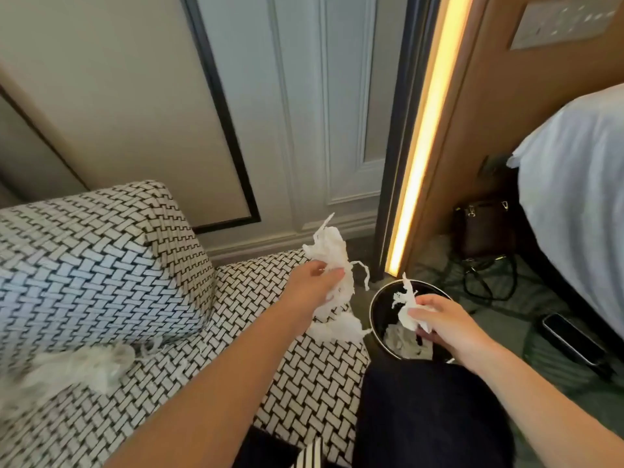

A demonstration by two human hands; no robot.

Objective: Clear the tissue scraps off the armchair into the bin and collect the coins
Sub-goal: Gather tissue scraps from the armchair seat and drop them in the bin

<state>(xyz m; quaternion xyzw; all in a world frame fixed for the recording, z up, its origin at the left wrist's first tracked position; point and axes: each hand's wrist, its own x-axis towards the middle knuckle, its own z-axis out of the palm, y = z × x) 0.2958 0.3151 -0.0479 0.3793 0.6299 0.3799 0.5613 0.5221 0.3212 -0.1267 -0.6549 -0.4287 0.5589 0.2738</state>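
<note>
The armchair [101,265] has a black-and-white woven pattern and fills the left half. My left hand [312,282] grips a large bunch of torn white tissue [332,261] above the seat's right edge. My right hand [442,324] pinches a smaller tissue scrap [407,307] over the round black bin [378,298], which stands on the floor beside the chair and holds some tissue inside. A blurred heap of tissue scraps [84,366] lies on the seat at the left. No coins are visible.
A white panelled wall [304,130] rises behind the chair. A lit vertical strip [425,136] edges a wooden panel. A dark handbag [483,228] and a cable sit on the floor. A bed [574,184] is at right, a phone [570,339] below it.
</note>
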